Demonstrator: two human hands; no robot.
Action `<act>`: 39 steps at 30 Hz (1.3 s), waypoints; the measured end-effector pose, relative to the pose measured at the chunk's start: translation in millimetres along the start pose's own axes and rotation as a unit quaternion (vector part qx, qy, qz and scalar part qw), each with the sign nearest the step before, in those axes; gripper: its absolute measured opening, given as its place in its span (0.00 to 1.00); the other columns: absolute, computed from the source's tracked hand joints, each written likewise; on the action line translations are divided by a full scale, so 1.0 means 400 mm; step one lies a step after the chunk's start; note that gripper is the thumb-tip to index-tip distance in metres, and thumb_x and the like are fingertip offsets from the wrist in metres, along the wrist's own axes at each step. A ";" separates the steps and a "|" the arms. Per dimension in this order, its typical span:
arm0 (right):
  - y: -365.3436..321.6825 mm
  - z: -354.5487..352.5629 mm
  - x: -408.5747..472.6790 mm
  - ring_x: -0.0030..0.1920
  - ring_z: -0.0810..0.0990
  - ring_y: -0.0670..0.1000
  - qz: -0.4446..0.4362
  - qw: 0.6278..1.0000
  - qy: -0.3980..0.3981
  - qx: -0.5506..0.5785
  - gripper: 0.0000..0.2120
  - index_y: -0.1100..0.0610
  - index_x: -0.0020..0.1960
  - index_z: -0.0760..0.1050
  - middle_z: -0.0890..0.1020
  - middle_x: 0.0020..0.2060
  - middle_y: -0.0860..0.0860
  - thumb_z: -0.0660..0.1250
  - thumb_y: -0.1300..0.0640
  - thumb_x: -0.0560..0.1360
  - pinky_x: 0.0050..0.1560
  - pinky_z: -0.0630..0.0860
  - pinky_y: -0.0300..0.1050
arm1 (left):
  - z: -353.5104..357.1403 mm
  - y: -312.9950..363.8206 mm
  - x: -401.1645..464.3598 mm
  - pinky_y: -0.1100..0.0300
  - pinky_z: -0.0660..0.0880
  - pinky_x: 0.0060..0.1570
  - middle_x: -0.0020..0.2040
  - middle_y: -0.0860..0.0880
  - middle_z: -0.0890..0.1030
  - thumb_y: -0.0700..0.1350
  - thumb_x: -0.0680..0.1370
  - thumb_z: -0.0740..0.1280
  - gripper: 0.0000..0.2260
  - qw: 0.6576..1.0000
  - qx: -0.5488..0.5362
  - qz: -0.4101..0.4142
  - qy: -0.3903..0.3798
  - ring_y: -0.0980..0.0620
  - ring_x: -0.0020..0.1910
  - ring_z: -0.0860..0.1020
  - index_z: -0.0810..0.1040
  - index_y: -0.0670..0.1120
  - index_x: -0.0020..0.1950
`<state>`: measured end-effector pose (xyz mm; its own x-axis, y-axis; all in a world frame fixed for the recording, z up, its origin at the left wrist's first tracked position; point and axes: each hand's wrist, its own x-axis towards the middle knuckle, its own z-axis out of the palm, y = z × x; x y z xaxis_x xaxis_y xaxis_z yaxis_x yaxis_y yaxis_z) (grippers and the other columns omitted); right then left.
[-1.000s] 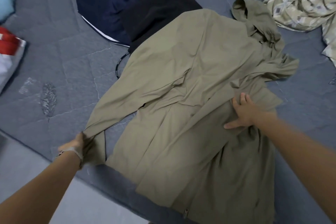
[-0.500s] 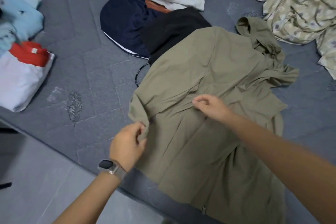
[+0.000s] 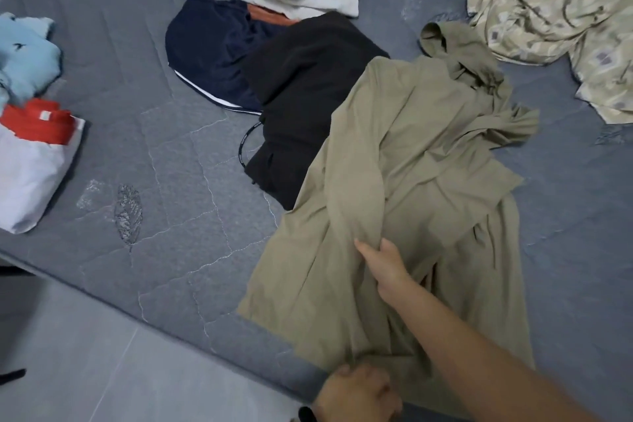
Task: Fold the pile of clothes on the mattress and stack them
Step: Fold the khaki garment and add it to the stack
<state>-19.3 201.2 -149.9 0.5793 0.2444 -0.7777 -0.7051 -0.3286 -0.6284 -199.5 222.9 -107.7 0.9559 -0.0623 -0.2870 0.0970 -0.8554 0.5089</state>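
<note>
At nine o'clock I log a small folded stack [image 3: 32,161] of white, red and pale blue pieces on the grey mattress [image 3: 144,154]; at eleven to twelve o'clock, the unfolded pile [image 3: 274,44] of navy, black and white garments; at one o'clock, a rumpled patterned sheet [image 3: 541,0]. Centre to five o'clock, the olive hooded jacket [image 3: 404,154] lies spread, its hem overhanging the mattress edge, with my left hand [image 3: 358,394] gripping that hem at six o'clock and my right hand [image 3: 385,265] clutching a fold of cloth mid-body, the two hands apart. Risk, as I judge it: the slack fabric bunches under the right hand, so the fold comes out crooked, or the overhanging hem drags the jacket floorward.
</note>
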 end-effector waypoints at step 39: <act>0.412 -0.337 -0.160 0.27 0.73 0.39 0.096 0.936 -0.094 -0.326 0.16 0.46 0.41 0.66 0.73 0.32 0.48 0.71 0.61 0.68 0.36 0.71 0.29 | -0.379 -0.302 0.752 0.59 0.72 0.59 0.58 0.46 0.79 0.36 0.76 0.68 0.16 0.880 -0.304 -0.306 0.197 0.49 0.57 0.77 0.74 0.41 0.63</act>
<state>-117.4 8.3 -201.4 0.3424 0.2605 -0.9027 -0.3530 -0.8547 -0.3806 118.4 385.4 -132.7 0.6828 0.6008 -0.4157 0.6435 -0.2251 0.7316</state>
